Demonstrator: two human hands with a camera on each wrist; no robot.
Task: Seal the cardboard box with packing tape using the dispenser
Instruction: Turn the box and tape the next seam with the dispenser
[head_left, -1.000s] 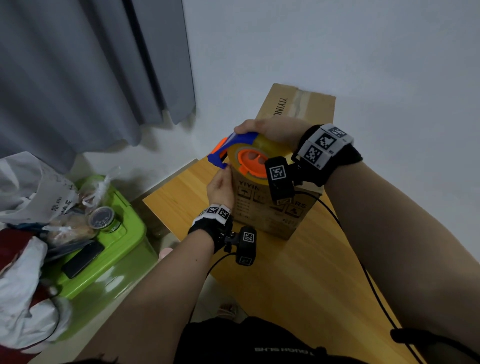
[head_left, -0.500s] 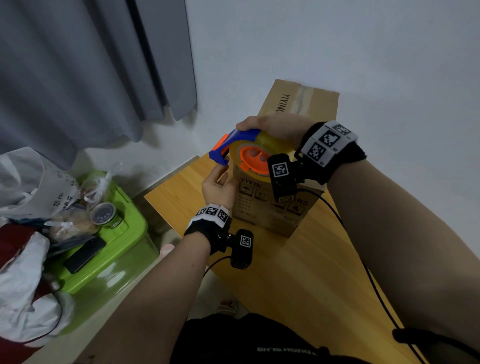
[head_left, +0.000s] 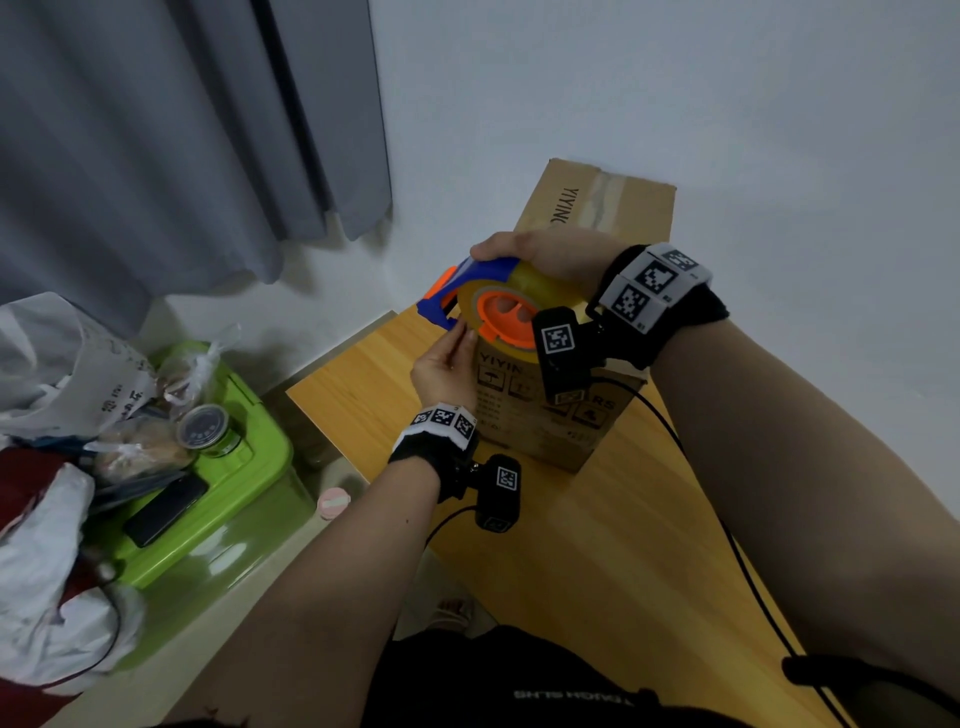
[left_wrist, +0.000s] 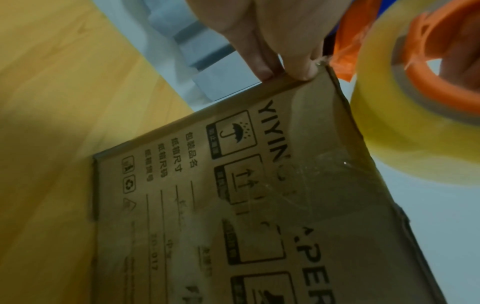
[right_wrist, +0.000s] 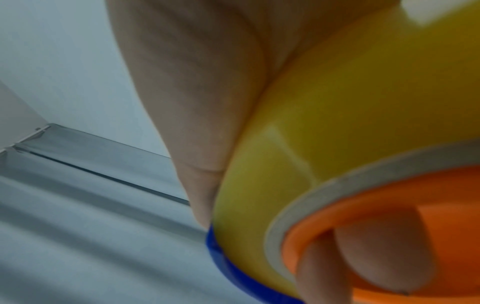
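Note:
A brown printed cardboard box (head_left: 540, 415) stands on the wooden table (head_left: 597, 571). My right hand (head_left: 545, 254) grips the tape dispenser (head_left: 483, 273) from above, over the box's near top edge. The dispenser has a blue frame, an orange hub (head_left: 506, 312) and a yellowish tape roll (head_left: 540, 280). In the right wrist view a fingertip (right_wrist: 384, 246) reaches into the hub beside the roll (right_wrist: 337, 123). My left hand (head_left: 447, 358) points up at the box's near left corner. Its fingertips (left_wrist: 298, 70) press on the top edge of the box (left_wrist: 259, 205), just left of the roll (left_wrist: 402, 123).
A green bin (head_left: 228, 509) left of the table carries plastic bags, a small jar (head_left: 205, 428) and a dark phone (head_left: 163, 509). A grey curtain (head_left: 182, 130) hangs at the back left and a white wall stands behind the box. A black cable (head_left: 727, 519) runs across the table.
My left hand's fingers have shifted a little at the box's near corner under the dispenser's front. The right hand still holds the dispenser in about the same place.

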